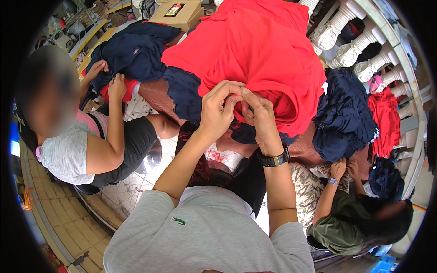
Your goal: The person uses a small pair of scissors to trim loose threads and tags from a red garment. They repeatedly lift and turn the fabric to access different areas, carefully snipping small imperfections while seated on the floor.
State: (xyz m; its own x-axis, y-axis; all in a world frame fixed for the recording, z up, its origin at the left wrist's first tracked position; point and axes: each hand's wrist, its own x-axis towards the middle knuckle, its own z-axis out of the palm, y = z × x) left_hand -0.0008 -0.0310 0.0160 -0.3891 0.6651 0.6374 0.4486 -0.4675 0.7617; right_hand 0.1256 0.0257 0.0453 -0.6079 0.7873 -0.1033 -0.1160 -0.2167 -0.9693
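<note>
A large red garment [255,50] is spread over the table in front of me, with a round opening at its near edge. My left hand [217,109] is closed in a pinch on the rim of that opening. Right beside it, my right hand [261,116] is also closed, its fingertips pressed on the same edge and meeting the left ones. Something small and dark shows between the right fingers, too hidden to name. A wristwatch with a dark strap [273,159] sits on my right wrist.
Navy garments [341,113] lie heaped to the right, with a red one [384,118] beyond. A co-worker at left handles navy cloth [132,50]; another sits at lower right [359,218]. A cardboard box [177,16] stands at the back, and white balusters [341,20] line the right.
</note>
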